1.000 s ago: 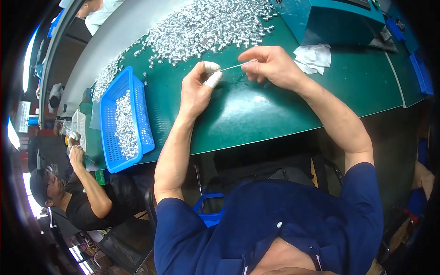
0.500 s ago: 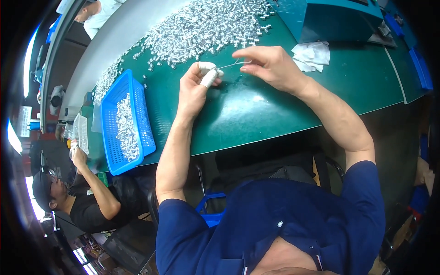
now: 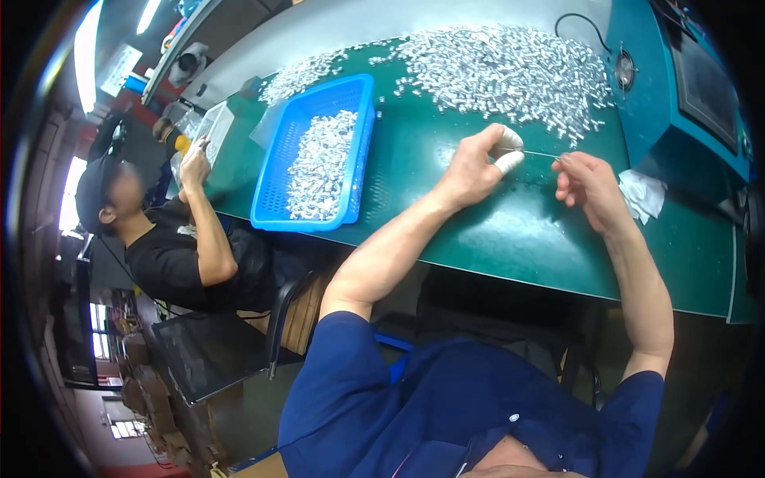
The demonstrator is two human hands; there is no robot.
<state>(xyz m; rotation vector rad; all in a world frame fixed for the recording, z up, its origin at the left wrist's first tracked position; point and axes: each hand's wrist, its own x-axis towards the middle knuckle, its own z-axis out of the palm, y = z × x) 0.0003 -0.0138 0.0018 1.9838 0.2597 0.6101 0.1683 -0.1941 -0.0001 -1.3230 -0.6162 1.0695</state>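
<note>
My left hand, with white covers on thumb and forefinger, is closed in a pinch at one end of a thin, pale wire. Whether a small part is also between those fingertips is too small to tell. At the wire's other end, my right hand pinches it between thumb and forefinger, the other fingers curled. The wire stretches nearly straight between both hands, above the green tabletop. Beyond them lies a large heap of small silvery metal parts.
A blue plastic basket with similar metal parts stands to the left. A teal machine is at the right, near a crumpled white cloth. A co-worker sits at the left beside a white basket.
The view has swung left, so the table and basket appear farther right. My right thumb and forefinger, apart before, are now closed on the wire, which looks straighter.
</note>
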